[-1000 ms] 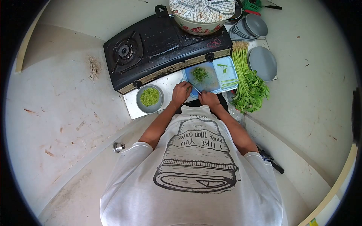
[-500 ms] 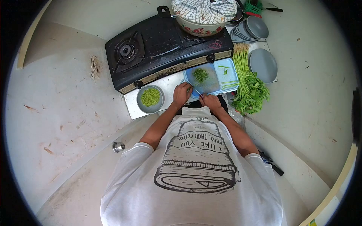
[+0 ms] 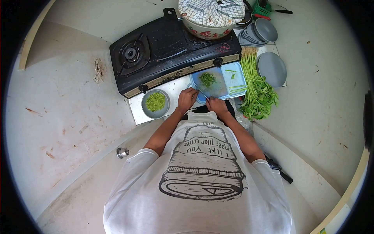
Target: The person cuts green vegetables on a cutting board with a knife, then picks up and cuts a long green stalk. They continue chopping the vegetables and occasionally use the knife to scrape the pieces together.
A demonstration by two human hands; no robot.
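My right hand (image 3: 216, 104) is wrapped round the handle of a knife (image 3: 203, 94), whose blade points up and left over the blue cutting board (image 3: 218, 92). Beside the blade, at the board's left edge, my left hand (image 3: 187, 98) has its fingers curled together; whatever they hold is too small to make out. Finely chopped green leaves (image 3: 207, 79) lie in a small heap on the board, just beyond the knife. A few cut green stems (image 3: 238, 89) rest on its right part. Left of my hands, a grey bowl (image 3: 165, 112) contains chopped light-green pieces (image 3: 155, 101).
A black gas stove (image 3: 167, 39) stands behind the board, bearing a flowered pot (image 3: 208, 32) under a checked cloth (image 3: 212, 11). Long leafy greens (image 3: 255, 85) lie at the right, next to a grey plate (image 3: 272, 69) and stacked grey bowls (image 3: 265, 30).
My hands stay almost in place, with only a slight shift of the left fingers near the blade. The whole view has moved very slightly.
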